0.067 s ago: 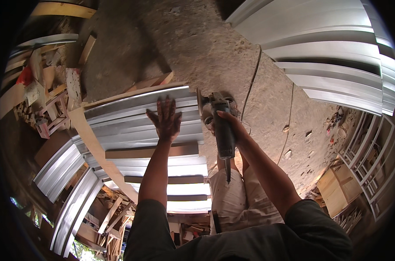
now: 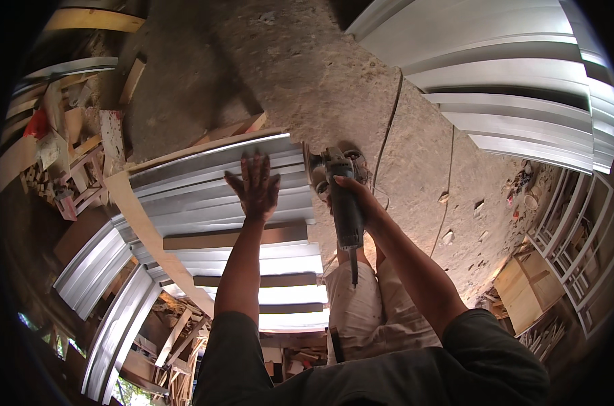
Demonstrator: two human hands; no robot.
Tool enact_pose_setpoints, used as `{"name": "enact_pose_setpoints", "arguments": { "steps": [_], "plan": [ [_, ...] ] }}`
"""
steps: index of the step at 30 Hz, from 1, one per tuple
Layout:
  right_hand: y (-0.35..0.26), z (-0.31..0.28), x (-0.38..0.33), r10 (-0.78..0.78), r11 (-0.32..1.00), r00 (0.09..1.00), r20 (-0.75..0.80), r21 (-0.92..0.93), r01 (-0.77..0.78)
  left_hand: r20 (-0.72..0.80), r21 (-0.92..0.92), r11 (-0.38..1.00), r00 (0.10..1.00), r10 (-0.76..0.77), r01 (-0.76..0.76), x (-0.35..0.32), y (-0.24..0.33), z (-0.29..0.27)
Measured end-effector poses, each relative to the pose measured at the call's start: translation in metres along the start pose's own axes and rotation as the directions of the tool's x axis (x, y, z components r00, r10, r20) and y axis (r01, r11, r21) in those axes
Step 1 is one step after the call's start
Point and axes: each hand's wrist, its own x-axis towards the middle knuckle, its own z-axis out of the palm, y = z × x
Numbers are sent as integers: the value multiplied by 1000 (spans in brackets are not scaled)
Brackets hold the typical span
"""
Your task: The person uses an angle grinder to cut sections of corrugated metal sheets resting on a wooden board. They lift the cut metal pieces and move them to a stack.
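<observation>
**A:** so where's this at? I see the left hand (image 2: 255,186) spread flat, fingers apart, pressing down on the white ribbed panel (image 2: 219,196) and not gripping anything, just pinning it.

**B:** yeah, and the right hand (image 2: 356,196) is wrapped tight around the body of an angle grinder (image 2: 337,186). The disc end sits just beyond that hand's knuckles, right at the panel's edge, a little to the side of the left fingertips. Its cord (image 2: 388,128) trails off across the dirt floor (image 2: 307,74) past the grinder.

**A:** any cut line or sanded patch showing?

**B:** honestly can't tell. The surface under and around the left palm looks evenly white and no dust or sparks are visible. Can't even say whether the disc touches the panel. My guess is the edge work has barely begun, with most of it left.

**A:** and the rest of the stack?

**B:** more white panels (image 2: 523,74) lean well beyond the right hand, looking untouched.
</observation>
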Motion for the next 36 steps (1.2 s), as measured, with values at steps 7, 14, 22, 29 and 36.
{"name": "enact_pose_setpoints", "arguments": {
  "steps": [7,14,22,29,36],
  "plan": [
    [31,-8,-31,54,998,995,-80,44,-50,-64,22,999,997,32,-31,1,2,4],
    [85,-36,-38,155,985,984,-92,85,-147,-52,-27,1000,999,5,-6,-3,1,7],
    [143,-64,-57,263,960,962,-77,120,-252,-96,-54,999,995,-1,-5,-6,1,8],
    [150,-89,-68,159,978,987,-4,137,-156,-156,-102,994,988,11,-28,-8,-1,10],
    [137,-83,-119,-132,991,983,-125,-50,126,-179,-290,945,961,-209,151,-50,0,-19]
  ]
}}
